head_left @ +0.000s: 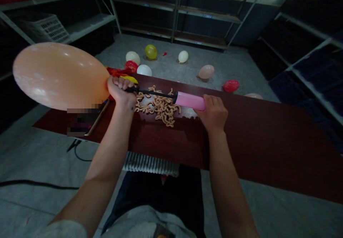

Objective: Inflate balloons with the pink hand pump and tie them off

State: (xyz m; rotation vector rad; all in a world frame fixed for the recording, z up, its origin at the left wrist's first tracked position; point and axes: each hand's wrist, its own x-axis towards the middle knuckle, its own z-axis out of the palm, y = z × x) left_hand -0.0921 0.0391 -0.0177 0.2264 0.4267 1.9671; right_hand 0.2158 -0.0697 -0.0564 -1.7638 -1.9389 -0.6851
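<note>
A large peach balloon, blown up, points out to the left with its neck inside my left hand. That hand is closed around the neck and the black nozzle end of a balloon pump. My right hand grips the far end of the pump's pink barrel. Between the hands the black rod stands drawn out, and the pump lies level above the table. Below it, a heap of curly tan strands is spread on the dark red table. My fingers hide the balloon's mouth.
Red and yellow uninflated balloons lie behind my left hand. Near the left end rests a tablet-like device, partly blurred. Several inflated balloons, one yellow and one red, are on the floor. Metal shelves stand around.
</note>
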